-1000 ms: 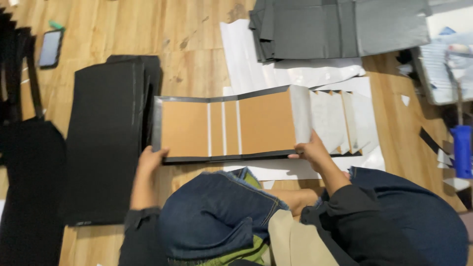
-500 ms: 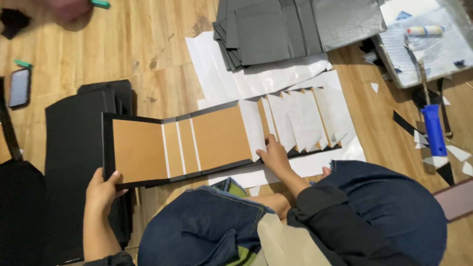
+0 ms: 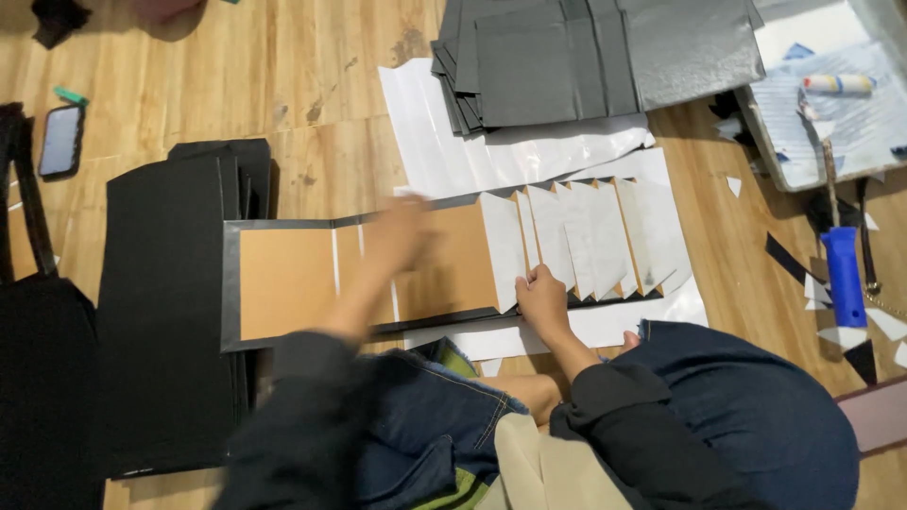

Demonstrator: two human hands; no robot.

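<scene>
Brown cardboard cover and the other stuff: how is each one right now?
Brown cardboard cover: lying open, flat.
White folded pages: fanned, overlapping.
Left hand: blurred, over the cover.
Right hand: pressing the pages' edge.
Phone: screen dark.
Grey sheets: stacked.

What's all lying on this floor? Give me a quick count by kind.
Brown board with grey border, under the left hand and right hand: 1
Stacks of black sheets: 1
Stacks of grey sheets: 1
Phones: 1
Blue-handled tools: 1
Trays: 1
Total: 6
</scene>
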